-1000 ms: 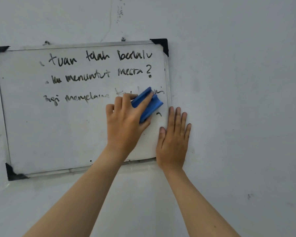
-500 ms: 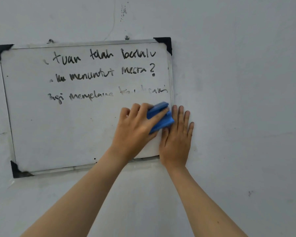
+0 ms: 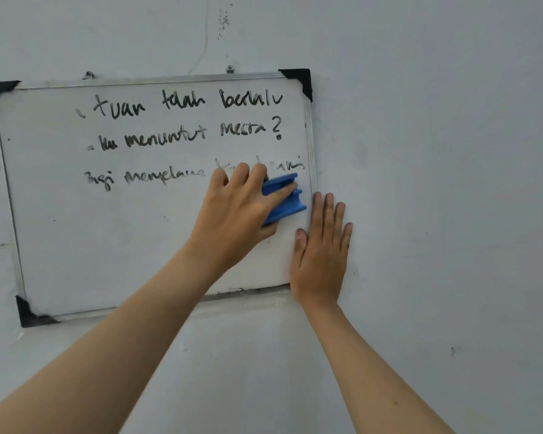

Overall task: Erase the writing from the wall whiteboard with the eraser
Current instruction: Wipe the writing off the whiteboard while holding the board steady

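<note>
A white whiteboard (image 3: 91, 245) with a metal frame and black corner caps hangs tilted on the wall. Three lines of black writing (image 3: 182, 133) fill its upper half; the right end of the third line is smeared and partly wiped. My left hand (image 3: 235, 211) presses a blue eraser (image 3: 284, 198) against the board near its right edge, just under that smeared line. My right hand (image 3: 322, 249) lies flat with fingers spread over the board's lower right corner and the wall beside it. The lower half of the board carries no writing.
A pale grey wall (image 3: 436, 151) with scuffs and a thin crack surrounds the board. Two small hooks (image 3: 229, 69) sit above the board's top edge.
My left hand slid the eraser down toward my right hand, then back up to just under the third line. My right hand stayed flat on the board's corner.
</note>
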